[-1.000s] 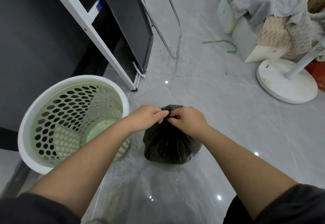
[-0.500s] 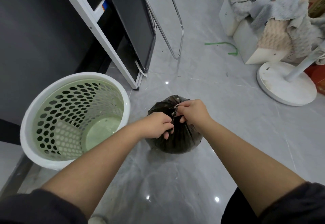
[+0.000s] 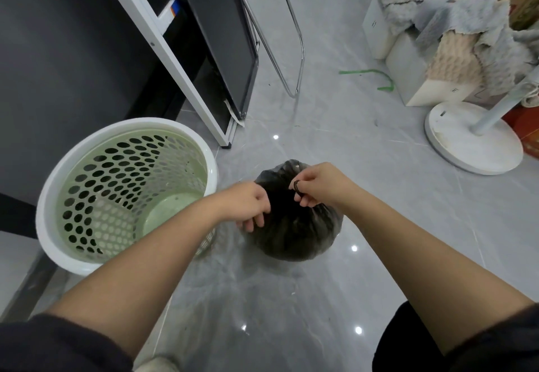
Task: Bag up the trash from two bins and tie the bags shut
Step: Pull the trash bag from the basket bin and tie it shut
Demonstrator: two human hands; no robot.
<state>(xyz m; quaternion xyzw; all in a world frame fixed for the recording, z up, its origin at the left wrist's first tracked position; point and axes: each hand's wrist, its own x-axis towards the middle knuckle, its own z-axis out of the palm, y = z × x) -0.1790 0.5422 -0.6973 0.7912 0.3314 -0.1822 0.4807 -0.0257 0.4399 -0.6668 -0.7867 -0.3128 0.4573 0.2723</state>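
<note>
Black trash bag [image 3: 294,234] on the floor [image 3: 379,225], beside the empty bin [image 3: 125,193]. My left hand [image 3: 248,205] and right hand [image 3: 318,186] each pinch a bag tail. Best to pull evenly outward and cinch the knot low.

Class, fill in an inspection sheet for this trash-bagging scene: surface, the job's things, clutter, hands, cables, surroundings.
Surface: glossy grey tiled floor, small specks.
Job's things: black trash bag on the floor, top gathered; green perforated bin with white rim beside it, no trash visible in it.
Clutter: green strip on the floor.
Hands: left hand and right hand each pinch bag ends.
Cables: nothing seen.
Surroundings: white fan base, grey cloths over boxes, chrome tube frame.
</note>
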